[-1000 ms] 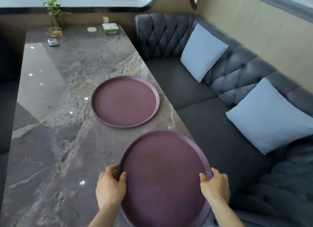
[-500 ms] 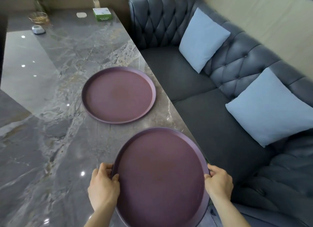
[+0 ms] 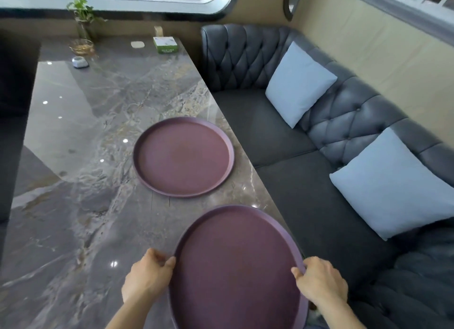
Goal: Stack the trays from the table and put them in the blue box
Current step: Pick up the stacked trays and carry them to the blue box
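1. Near tray [image 3: 235,267]: round, dark purple-maroon, low raised rim, bare inside. It sits at the bench [image 3: 73,230] edge closest to the camera, and its right side overhangs that edge toward the sofa [image 3: 307,205].
2. Left hand [image 3: 147,277] fingers are clamped on the near tray's left rim; right hand [image 3: 319,282] fingers are clamped on its right rim, thumbs over the lip.
3. Far tray [image 3: 183,156]: same look, flat on the bench, beyond the near tray, apart from it, close to the bench's sofa-side edge.
4. Risk: the near tray's far rim could catch the far tray's lip and shove it off toward the sofa if carried too low.
5. Risk: the thin rim pinch could slip or tilt the tray.
6. Blue box not in view; placement unknown.
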